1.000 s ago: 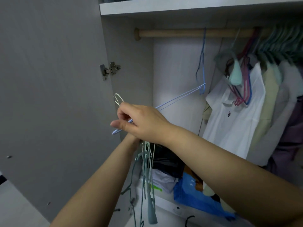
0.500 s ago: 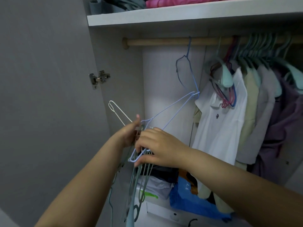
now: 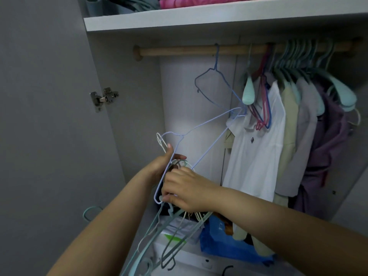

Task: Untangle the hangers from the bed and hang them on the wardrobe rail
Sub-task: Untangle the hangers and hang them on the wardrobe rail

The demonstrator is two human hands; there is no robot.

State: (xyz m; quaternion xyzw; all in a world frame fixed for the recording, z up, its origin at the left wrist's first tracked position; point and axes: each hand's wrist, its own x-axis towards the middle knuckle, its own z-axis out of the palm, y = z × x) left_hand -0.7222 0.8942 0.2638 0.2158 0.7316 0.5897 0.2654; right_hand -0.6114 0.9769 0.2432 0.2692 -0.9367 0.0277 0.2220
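A person stands at an open wardrobe, both bare arms reaching in from the near edge. The left hand (image 3: pixel 159 166) grips a bundle of hangers (image 3: pixel 169 232) by their hooks, fingers curled round them; the teal and white frames hang down and toward the near left, tangled together. The right hand (image 3: pixel 185 193) sits just right of the left and slightly nearer, its fingertips pinching the wire of a pale blue hanger (image 3: pixel 201 144) at the top of the bundle. That hanger slants up to the right, and its far corner is caught on the lower corner of a darker blue hanger (image 3: pixel 216 84), which hangs alone by its hook on the wooden rail (image 3: pixel 179 50). The rail runs left to right across the top of the wardrobe, beneath a white shelf (image 3: pixel 199 16) holding folded pink and grey fabric. On the right part of the rail hang more hangers, teal, pink and blue, some bare and others carrying clothes: a white shirt (image 3: pixel 254 152), then beige, grey and purple garments further right. On the wardrobe floor, below the hands, lie a blue bag (image 3: pixel 221 242) and white packages. The open door (image 3: pixel 49 116) fills the left side, with a metal hinge (image 3: pixel 103 97) at its edge.
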